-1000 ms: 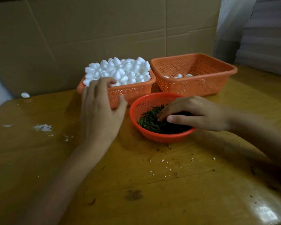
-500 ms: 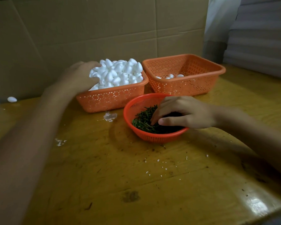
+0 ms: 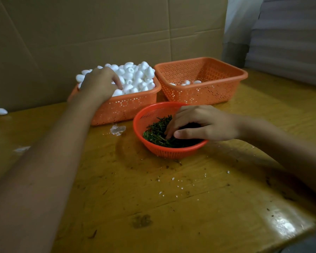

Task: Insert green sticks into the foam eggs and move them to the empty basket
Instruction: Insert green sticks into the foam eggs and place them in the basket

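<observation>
Foam eggs [image 3: 135, 77] heap above the rim of the left orange basket [image 3: 128, 105], which stands back near the cardboard wall [image 3: 98, 33]. My left hand [image 3: 98, 83] lies on the heap with its fingers curled down among the eggs; I cannot tell whether it grips one. My right hand [image 3: 199, 123] reaches into the round red basket [image 3: 140, 114] just in front, fingertips and thumb down in the green sticks [image 3: 157, 132]; I cannot make out a pinch. The right orange basket [image 3: 208, 95], just beside its neighbour, holds a few eggs [image 3: 187, 82] on its floor. A stray egg [image 3: 1, 111] sits far left by the wall. Between my forearms, the bench [image 3: 153, 198] shows bare wood flecked with crumbs.
</observation>
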